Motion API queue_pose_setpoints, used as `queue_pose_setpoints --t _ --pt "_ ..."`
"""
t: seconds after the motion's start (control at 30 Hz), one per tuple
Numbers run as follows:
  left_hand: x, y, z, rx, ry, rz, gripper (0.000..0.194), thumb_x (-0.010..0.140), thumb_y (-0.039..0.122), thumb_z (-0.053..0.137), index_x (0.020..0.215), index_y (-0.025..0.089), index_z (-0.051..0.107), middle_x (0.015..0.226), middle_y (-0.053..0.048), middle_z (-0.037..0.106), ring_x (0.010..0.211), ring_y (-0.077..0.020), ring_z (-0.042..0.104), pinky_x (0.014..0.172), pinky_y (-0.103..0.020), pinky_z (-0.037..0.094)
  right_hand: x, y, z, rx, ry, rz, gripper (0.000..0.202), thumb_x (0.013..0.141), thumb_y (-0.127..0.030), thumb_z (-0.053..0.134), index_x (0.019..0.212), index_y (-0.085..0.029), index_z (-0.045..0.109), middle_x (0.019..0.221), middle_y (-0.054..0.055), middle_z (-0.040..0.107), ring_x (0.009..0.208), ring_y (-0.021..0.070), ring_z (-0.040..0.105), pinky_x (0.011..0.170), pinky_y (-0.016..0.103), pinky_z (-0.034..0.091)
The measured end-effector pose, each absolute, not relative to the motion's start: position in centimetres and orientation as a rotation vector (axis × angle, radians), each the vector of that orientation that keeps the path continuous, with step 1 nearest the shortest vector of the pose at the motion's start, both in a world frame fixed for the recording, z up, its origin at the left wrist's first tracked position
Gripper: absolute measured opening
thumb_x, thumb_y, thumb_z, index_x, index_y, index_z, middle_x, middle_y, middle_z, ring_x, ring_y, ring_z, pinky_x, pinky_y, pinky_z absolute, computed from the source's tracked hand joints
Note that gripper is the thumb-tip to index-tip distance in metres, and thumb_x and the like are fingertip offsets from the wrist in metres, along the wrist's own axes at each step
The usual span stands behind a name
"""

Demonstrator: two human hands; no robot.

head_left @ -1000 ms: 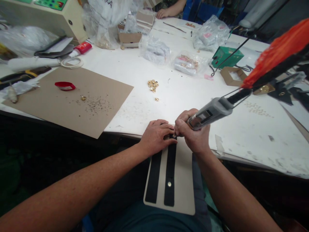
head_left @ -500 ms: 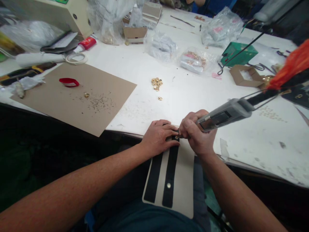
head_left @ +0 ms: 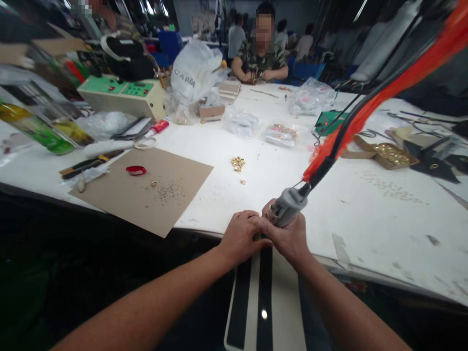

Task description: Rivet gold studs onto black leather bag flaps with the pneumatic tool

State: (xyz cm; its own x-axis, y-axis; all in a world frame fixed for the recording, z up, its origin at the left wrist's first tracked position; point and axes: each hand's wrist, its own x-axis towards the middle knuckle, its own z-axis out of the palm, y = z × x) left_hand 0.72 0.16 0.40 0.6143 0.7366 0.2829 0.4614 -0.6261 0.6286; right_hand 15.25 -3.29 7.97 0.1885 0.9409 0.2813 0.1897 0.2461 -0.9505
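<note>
The person's two bare forearms came in from the lower corners of the view and slanted inward, so that the hands met near the centre. The left forearm (head_left: 157, 297) reached up and to the right, its wrist fairly straight. The left hand (head_left: 239, 239) lay back upward, its fingers bent and pointing toward the other hand, the thumb held apart below them with a gap between. The right forearm (head_left: 347, 297) angled up and to the left. The right hand (head_left: 287, 239) was curled in a grip, overlapping the left fingers, whose tips were partly hidden.
</note>
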Motion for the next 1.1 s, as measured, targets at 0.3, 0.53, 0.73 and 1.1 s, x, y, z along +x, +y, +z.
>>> queue_pose_setpoints --t 0.3,0.53,0.73,1.1 --pt "0.5 -0.1 0.2 2.308 0.913 0.799 0.037 0.073 0.038 0.095 0.106 0.029 0.081 0.122 -0.002 0.080 0.125 -0.0302 0.063 0.109 -0.049 0.043 20.8 -9.7 9.3 -1.629 -1.017 0.584 0.050 0.091 -0.068 0.061 0.097 -0.019 0.070 0.084 0.009 0.073 0.074 0.0257 0.066 0.066 0.036 0.052" --pt "0.8 -0.6 0.5 2.377 0.943 0.946 0.039 0.068 0.032 0.098 0.100 0.023 0.077 0.116 -0.005 0.077 0.118 -0.0282 0.063 0.103 -0.045 0.046 26.0 -17.0 4.0 -2.186 -0.772 0.487 0.079 0.078 -0.083 0.056 0.111 -0.015 0.074 0.094 0.016 0.077 0.099 0.0430 0.069 0.090 0.054 0.051" --pt "0.8 -1.6 1.3 2.502 1.131 0.924 0.041 0.068 0.037 0.098 0.092 0.022 0.068 0.099 -0.002 0.071 0.104 -0.0270 0.061 0.093 -0.044 0.044 25.9 -22.8 0.0 -1.965 -0.450 0.325 0.087 0.080 -0.074 0.068 0.147 -0.018 0.058 0.138 0.014 0.067 0.121 0.0359 0.066 0.106 0.048 0.050" --pt "0.3 -3.8 2.6 2.431 1.204 0.814 0.020 0.087 0.039 0.081 0.094 0.022 0.073 0.101 -0.006 0.075 0.107 -0.0297 0.062 0.098 -0.047 0.043 15.7 -19.1 2.3 -1.475 -0.897 1.057 0.050 0.093 -0.058 0.066 0.124 -0.019 0.072 0.113 0.012 0.076 0.102 0.0327 0.073 0.087 0.043 0.061"
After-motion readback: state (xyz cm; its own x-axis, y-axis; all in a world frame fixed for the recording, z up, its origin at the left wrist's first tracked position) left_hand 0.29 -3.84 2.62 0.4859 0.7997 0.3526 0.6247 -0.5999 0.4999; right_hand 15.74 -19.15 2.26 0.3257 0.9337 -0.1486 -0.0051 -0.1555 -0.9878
